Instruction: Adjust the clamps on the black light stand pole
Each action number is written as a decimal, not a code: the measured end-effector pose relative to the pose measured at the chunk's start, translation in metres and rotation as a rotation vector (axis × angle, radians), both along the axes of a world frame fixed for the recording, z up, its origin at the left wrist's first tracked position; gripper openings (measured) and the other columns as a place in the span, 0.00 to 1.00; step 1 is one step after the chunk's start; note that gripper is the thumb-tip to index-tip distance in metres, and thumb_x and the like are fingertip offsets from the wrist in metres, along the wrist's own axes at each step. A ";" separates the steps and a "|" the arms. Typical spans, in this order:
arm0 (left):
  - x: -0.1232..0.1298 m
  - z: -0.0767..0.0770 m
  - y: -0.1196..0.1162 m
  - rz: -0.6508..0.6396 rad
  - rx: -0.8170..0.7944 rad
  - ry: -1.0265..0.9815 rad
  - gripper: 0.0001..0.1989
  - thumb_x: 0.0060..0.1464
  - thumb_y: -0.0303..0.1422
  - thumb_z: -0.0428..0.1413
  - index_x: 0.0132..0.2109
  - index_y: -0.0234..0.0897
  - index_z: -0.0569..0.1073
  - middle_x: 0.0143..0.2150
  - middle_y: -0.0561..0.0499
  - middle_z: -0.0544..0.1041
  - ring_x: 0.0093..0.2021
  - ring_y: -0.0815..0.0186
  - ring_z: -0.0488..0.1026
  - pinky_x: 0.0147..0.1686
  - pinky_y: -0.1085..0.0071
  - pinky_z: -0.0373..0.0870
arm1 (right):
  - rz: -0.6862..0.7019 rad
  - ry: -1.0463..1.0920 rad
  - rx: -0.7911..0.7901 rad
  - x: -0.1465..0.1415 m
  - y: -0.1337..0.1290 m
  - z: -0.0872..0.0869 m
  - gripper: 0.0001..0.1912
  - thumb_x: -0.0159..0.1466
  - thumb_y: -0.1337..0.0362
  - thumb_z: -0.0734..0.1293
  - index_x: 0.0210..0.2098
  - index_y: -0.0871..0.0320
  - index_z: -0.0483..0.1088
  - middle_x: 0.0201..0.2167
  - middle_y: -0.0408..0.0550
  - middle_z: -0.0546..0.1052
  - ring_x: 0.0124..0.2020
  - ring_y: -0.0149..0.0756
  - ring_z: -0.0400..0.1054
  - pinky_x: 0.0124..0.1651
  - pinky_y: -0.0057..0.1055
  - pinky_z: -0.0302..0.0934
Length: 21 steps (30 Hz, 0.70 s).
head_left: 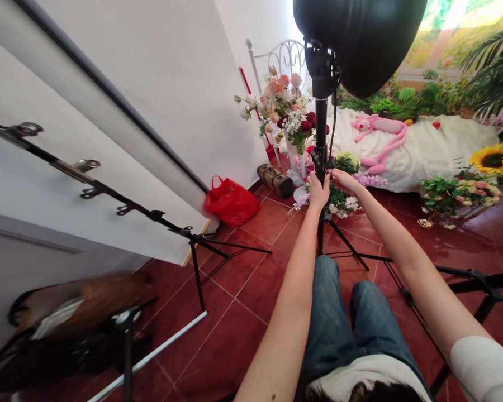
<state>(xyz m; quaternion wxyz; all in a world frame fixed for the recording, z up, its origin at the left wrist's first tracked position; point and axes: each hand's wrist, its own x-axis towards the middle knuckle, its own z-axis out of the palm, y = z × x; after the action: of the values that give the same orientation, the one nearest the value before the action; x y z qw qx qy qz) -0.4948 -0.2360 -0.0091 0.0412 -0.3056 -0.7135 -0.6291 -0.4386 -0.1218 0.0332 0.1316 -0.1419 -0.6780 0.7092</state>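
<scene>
A black light stand [321,125] rises in front of me, with a large black studio lamp head [360,39] on top and a cable [334,120] hanging beside its pole. My left hand [319,191] is closed around the pole, just below a black collar. On the other side, my right hand [343,180] has its fingers pinched together against the collar. What they hold is small and partly hidden, and I cannot make it out. Below my hands, the stand's legs [347,244] spread over the floor in front of my knees.
Flower bunches [291,103] stand behind the pole. A pink plush toy [381,128] lies on a white-covered bed [427,151]. Left are a red bag [232,201], a backdrop stand [109,192] and a white tube [167,346]. Another stand's legs [475,282] are at right.
</scene>
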 end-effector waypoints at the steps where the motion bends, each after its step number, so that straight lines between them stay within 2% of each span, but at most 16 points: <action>1: 0.001 0.001 0.000 0.002 -0.005 0.005 0.25 0.61 0.53 0.50 0.53 0.39 0.60 0.55 0.35 0.66 0.65 0.50 0.60 0.67 0.50 0.54 | -0.006 -0.019 0.043 0.000 0.001 0.002 0.10 0.61 0.57 0.71 0.32 0.56 0.69 0.17 0.34 0.57 0.19 0.23 0.48 0.20 0.21 0.42; 4: 0.002 0.002 -0.001 0.001 0.009 0.000 0.23 0.61 0.52 0.50 0.51 0.39 0.59 0.55 0.36 0.65 0.64 0.51 0.61 0.66 0.51 0.55 | 0.012 -0.050 0.045 -0.004 0.004 0.008 0.10 0.61 0.58 0.71 0.33 0.56 0.69 0.15 0.32 0.53 0.17 0.22 0.44 0.19 0.22 0.41; 6: 0.002 0.001 -0.001 0.001 0.017 -0.006 0.21 0.61 0.51 0.51 0.50 0.40 0.59 0.54 0.37 0.65 0.63 0.52 0.62 0.66 0.51 0.55 | 0.030 -0.062 0.008 -0.008 0.005 0.012 0.12 0.63 0.56 0.71 0.31 0.55 0.67 0.15 0.33 0.55 0.17 0.22 0.44 0.20 0.23 0.43; 9: 0.001 0.000 0.000 0.012 0.012 -0.004 0.20 0.62 0.51 0.51 0.49 0.41 0.59 0.53 0.38 0.65 0.63 0.52 0.63 0.66 0.51 0.56 | 0.020 -0.108 0.032 -0.014 0.002 0.016 0.15 0.64 0.56 0.70 0.27 0.56 0.64 0.16 0.37 0.61 0.18 0.24 0.50 0.20 0.24 0.48; 12: 0.001 -0.001 0.000 0.019 0.015 0.004 0.20 0.62 0.51 0.51 0.49 0.41 0.59 0.54 0.38 0.66 0.63 0.53 0.63 0.65 0.52 0.56 | -0.018 -0.092 0.034 -0.012 -0.003 0.015 0.14 0.64 0.58 0.70 0.26 0.56 0.66 0.21 0.42 0.68 0.22 0.28 0.57 0.24 0.25 0.56; 16: 0.000 0.000 0.000 0.013 0.011 0.005 0.22 0.61 0.51 0.52 0.50 0.39 0.60 0.54 0.36 0.66 0.64 0.51 0.62 0.66 0.52 0.55 | -0.167 0.078 0.065 0.003 -0.007 0.006 0.08 0.62 0.60 0.69 0.30 0.56 0.70 0.31 0.42 0.74 0.33 0.29 0.66 0.36 0.25 0.64; 18: 0.000 -0.001 0.001 0.009 0.010 0.002 0.22 0.61 0.51 0.52 0.50 0.39 0.60 0.54 0.35 0.66 0.65 0.51 0.62 0.66 0.52 0.55 | -0.148 0.138 0.116 0.012 -0.009 0.002 0.05 0.59 0.61 0.69 0.32 0.55 0.72 0.34 0.42 0.76 0.38 0.31 0.68 0.44 0.28 0.65; 21: -0.001 -0.003 0.003 -0.001 0.029 -0.003 0.19 0.62 0.47 0.54 0.50 0.39 0.60 0.55 0.36 0.66 0.63 0.52 0.64 0.65 0.52 0.58 | -0.039 0.207 0.238 0.019 -0.017 0.002 0.08 0.55 0.60 0.71 0.35 0.55 0.75 0.37 0.42 0.78 0.47 0.37 0.69 0.56 0.35 0.63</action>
<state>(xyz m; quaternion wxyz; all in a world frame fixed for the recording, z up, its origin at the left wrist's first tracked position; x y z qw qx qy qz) -0.4962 -0.2334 -0.0123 0.0440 -0.3043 -0.7042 -0.6400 -0.4194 -0.1385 0.0357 0.2303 -0.0648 -0.7372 0.6319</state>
